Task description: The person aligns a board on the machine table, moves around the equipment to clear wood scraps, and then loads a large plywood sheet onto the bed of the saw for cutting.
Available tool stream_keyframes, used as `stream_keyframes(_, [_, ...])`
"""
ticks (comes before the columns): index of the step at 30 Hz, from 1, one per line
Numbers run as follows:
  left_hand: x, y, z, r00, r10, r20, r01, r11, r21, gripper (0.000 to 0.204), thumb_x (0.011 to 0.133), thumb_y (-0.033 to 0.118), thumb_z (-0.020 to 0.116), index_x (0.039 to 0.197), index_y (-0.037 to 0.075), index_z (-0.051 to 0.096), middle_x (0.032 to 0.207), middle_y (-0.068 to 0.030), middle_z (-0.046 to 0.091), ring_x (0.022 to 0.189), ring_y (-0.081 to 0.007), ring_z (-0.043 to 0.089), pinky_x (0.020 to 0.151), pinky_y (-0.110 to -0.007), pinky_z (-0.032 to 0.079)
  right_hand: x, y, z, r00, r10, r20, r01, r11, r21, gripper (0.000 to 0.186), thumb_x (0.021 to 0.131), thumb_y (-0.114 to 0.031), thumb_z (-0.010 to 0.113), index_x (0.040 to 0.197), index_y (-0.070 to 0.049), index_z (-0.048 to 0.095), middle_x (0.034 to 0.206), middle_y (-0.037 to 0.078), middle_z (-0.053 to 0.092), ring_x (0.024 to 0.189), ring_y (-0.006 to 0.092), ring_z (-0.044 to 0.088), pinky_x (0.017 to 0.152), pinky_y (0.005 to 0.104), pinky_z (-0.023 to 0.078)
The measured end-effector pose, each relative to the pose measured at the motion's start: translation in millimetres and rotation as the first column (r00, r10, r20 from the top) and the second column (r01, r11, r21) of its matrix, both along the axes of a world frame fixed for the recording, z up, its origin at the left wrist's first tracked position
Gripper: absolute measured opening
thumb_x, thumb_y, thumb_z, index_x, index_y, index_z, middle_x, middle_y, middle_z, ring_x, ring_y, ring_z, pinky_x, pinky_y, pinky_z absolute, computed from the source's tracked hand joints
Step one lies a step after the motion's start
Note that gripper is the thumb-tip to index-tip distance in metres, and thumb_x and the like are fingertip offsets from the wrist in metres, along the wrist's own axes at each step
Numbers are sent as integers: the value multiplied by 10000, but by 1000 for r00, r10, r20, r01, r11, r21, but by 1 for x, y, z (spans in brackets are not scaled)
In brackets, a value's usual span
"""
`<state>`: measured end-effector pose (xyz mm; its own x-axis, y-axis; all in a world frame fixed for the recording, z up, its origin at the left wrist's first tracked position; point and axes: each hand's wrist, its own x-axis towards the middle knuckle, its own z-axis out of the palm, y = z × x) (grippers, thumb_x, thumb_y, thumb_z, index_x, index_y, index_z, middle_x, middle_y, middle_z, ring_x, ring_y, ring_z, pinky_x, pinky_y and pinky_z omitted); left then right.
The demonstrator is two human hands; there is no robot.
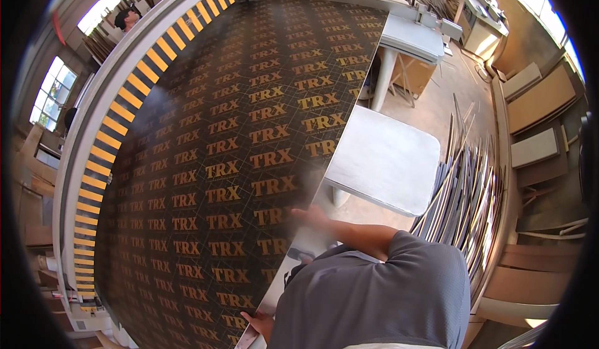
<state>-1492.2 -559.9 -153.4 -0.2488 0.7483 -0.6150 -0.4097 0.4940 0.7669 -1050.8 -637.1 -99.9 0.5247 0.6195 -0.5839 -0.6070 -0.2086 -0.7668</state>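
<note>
A large dark brown panel (206, 162) with repeated orange-yellow printing lies flat on the machine bed, covering most of the view. My left hand (261, 324) is at its near edge low in the picture, with a digit over the top face and the rest of the grip partly hidden. Farther up that same edge, my right hand (312, 216) holds on, blurred by motion, its fingertips reaching onto the printed face. My grey-sleeved right arm is bent beside the edge.
A beam with yellow-and-black stripes (114, 126) runs along the panel's left side. White support tables (384, 155) stand to the right. Thin offcut strips (465, 193) are heaped on the floor, and boards (541, 102) lean at far right. Another person (126, 19) is beyond the beam.
</note>
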Motion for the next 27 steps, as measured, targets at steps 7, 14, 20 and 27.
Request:
stream_keyframes(7, [30, -2, 41, 986, 155, -68, -161, 983, -85, 676, 1050, 521, 573, 1433, -33, 522, 1423, -129, 589, 1308, -267, 533, 1126, -371, 388, -2, 3, -2, 1000, 23, 16, -23, 999, -42, 512, 1002, -456, 673, 1184, 19, 731, 1104, 142, 753, 993, 254, 727, 840, 394, 571])
stream_keyframes(14, [50, -14, 96, 989, 89, -116, -103, 987, -123, 742, 1024, 616, 557, 1447, 6, 522, 1360, -124, 608, 1288, -260, 545, 1110, -408, 396, -8, 9, -9, 994, -65, -86, 73, 994, 84, 444, 1004, -301, 706, 1263, 57, 665, 1082, 141, 744, 965, 265, 727, 830, 379, 581])
stream_keyframes(20, [10, -2, 47, 996, -44, 84, 48, 998, -51, 726, 1033, 575, 567, 1499, 29, 456, 1456, -153, 541, 1352, -308, 501, 1181, -416, 369, -8, 12, -13, 989, -109, -101, 119, 987, 110, 385, 1015, -197, 688, 1276, 81, 637, 1169, 176, 719, 1034, 292, 726, 889, 393, 590])
stream_keyframes(27, [-26, 5, 8, 994, -43, 99, 41, 999, 20, 698, 1029, 493, 629, 1488, -2, 449, 1455, -171, 537, 1353, -297, 507, 1169, -392, 405, -16, 11, 0, 984, -116, -139, 138, 977, 164, 357, 1016, -170, 681, 1274, 73, 640, 1184, 168, 717, 1040, 298, 725, 916, 398, 600])
